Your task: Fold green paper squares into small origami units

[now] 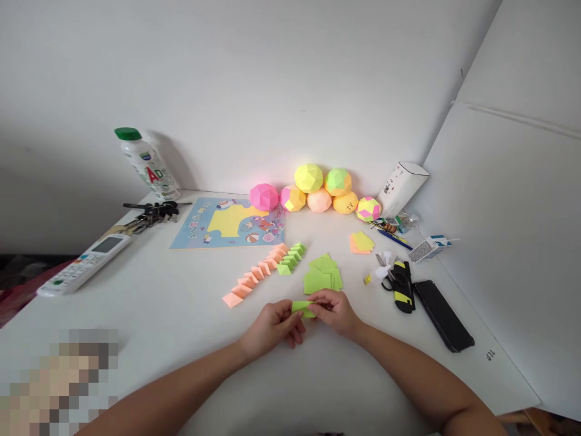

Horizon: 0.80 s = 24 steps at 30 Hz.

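Note:
Between both hands is a small folded piece of green paper (301, 307). My left hand (272, 324) grips its left end, thumb on top and the other fingers curled below. My right hand (334, 310) pinches the right end. Just beyond the fingers lies a loose pile of green paper squares (321, 278). Farther back, a row of folded peach paper pieces (254, 275) runs diagonally, and a shorter row of folded green pieces (290, 259) stands beside it. Several faceted paper balls (308, 178) are stacked against the wall.
At left are a remote control (95, 260), a black metal tool (152, 212), a bottle (147, 166) and a blue printed sheet (188, 233). To the right lie a phone (443, 315), a black-and-yellow cutter (402, 290), a blue pen (394, 238) and yellow and orange paper squares (362, 242).

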Motion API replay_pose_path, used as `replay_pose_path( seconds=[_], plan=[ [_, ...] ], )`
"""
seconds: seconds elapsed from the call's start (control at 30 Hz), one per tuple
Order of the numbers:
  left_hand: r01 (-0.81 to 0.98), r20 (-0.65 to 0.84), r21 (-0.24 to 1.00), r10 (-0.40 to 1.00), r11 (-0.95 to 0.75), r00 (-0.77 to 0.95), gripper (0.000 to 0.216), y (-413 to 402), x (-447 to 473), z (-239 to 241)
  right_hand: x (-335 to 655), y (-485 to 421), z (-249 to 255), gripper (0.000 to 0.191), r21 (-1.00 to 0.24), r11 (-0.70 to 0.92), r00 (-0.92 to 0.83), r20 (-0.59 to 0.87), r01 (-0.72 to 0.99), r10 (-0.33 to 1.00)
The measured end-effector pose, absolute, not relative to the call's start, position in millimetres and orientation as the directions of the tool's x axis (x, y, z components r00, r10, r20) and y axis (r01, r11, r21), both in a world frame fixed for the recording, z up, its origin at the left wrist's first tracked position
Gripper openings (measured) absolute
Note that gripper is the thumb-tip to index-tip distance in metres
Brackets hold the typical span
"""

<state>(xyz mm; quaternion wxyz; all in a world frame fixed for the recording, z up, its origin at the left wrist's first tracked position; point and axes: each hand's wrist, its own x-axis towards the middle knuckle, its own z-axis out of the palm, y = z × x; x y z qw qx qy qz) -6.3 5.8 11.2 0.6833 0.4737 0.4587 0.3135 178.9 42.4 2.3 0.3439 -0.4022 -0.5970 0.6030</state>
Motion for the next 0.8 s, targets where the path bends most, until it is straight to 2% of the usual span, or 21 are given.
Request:
replay_pose_path(
  seconds=[0.33,0.67,0.8],
  plan=[
    [0.020,-0.325,0.937,0.853,0.348,0.409,0.034,6.9,-6.7,13.5,179.4,42.3,0.9,0.024,-0.999,-0.016,-0.451,-0.034,0.043,0.892],
    [0.032,-0.321,0.941,0.858,0.337,0.402,0.035,5.2,-6.7,14.9,181.2,42.7,-2.1,0.031,-0.997,-0.050,-0.476,-0.074,0.064,0.876],
    [0.029,-0.290,0.953,0.874,0.303,0.389,0.035,4.0,-5.8,11.6,181.9,42.5,-1.4,0.040,-0.992,0.020,-0.547,-0.052,0.125,0.836]
  ],
)
